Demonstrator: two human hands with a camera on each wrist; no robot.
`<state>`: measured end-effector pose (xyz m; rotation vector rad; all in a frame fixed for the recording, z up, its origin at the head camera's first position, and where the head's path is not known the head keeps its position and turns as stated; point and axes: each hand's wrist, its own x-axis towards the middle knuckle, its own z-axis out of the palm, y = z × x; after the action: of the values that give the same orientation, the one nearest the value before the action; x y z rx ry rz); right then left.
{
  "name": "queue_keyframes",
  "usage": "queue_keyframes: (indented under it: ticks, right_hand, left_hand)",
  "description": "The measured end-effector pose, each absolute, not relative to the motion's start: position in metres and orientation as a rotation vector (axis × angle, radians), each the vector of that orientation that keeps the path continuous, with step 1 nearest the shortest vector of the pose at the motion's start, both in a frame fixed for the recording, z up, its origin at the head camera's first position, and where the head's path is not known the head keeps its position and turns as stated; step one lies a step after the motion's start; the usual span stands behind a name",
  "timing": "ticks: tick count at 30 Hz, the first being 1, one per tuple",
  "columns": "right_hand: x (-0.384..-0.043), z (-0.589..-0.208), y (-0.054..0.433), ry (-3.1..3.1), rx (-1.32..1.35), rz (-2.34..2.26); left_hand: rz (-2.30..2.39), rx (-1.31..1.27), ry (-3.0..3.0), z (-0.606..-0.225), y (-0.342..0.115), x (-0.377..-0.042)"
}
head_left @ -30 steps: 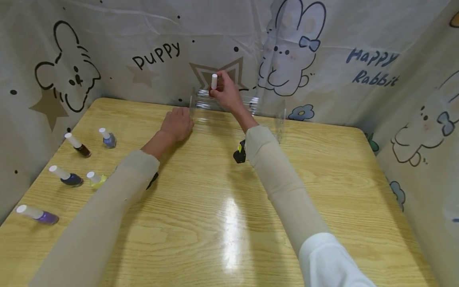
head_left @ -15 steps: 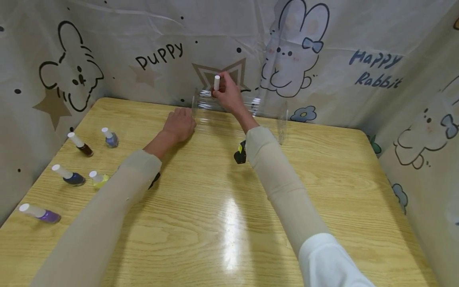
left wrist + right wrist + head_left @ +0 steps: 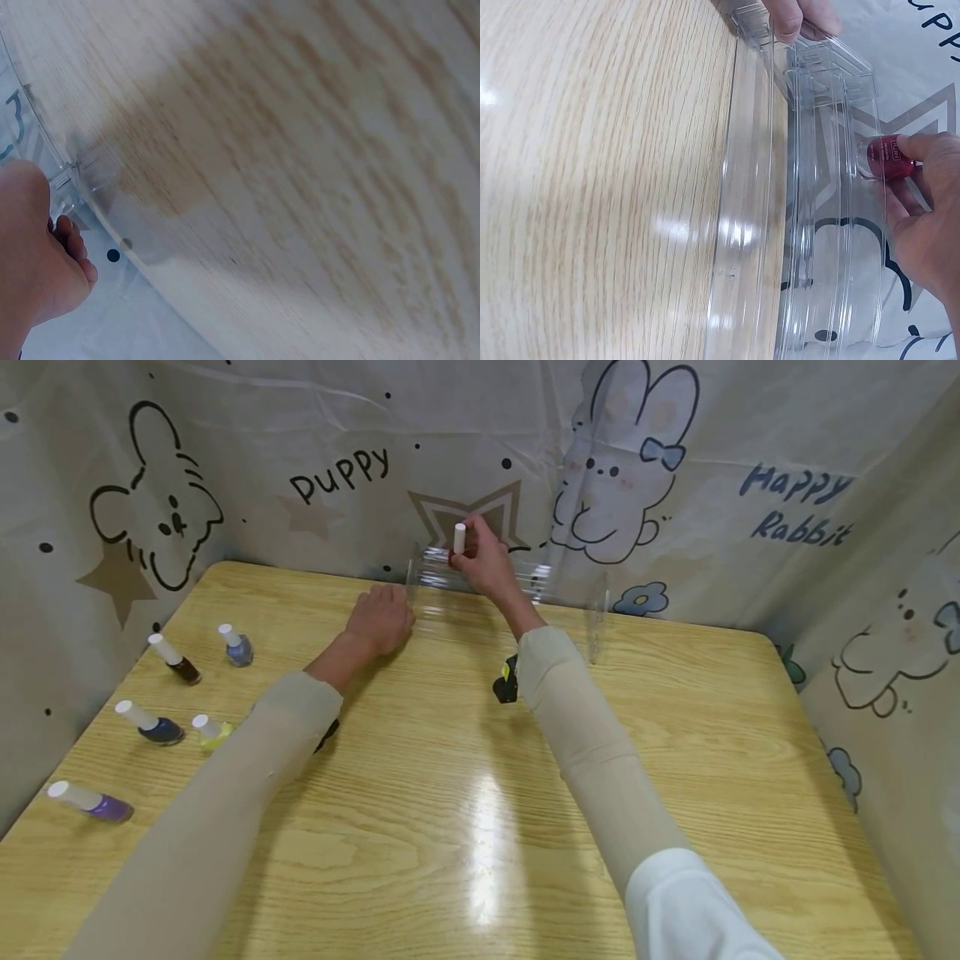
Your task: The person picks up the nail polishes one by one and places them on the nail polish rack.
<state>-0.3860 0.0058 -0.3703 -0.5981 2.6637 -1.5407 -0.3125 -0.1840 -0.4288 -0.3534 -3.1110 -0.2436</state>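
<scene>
In the right wrist view, my right hand (image 3: 930, 217) pinches a red nail polish bottle (image 3: 886, 157) between thumb and fingers. Its clear base is at the upper tier of a transparent stepped display rack (image 3: 799, 217). From the head view, the bottle stands upright, its white cap (image 3: 459, 538) pointing up beside my right hand (image 3: 487, 560). My left hand (image 3: 381, 618) grips the rack's left side panel, its fingertips (image 3: 786, 22) curled at that end in the right wrist view. Only part of the left hand (image 3: 45, 255) shows in its own wrist view.
On the table's left lie nail polish bottles: light blue (image 3: 239, 648), dark brown (image 3: 177, 661), navy (image 3: 152, 724), yellow (image 3: 212, 732) and purple (image 3: 93, 802). A black wrist device (image 3: 506, 681) shows by the right sleeve. A printed curtain (image 3: 337, 410) hangs behind the table (image 3: 420, 827).
The whole head view has shifted slightly, so everything sits a little farther right. Both hands keep their hold, and the red bottle stays at the rack's upper tier.
</scene>
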Motion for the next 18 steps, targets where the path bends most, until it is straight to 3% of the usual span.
queue_keyframes:
  ticks: [18]
  right_hand:
    - [-0.3858,-0.3696,0.0036,2.682,-0.58,-1.47]
  left_hand:
    - [-0.229,-0.335,-3.145,-0.4288,-0.184,-0.3133]
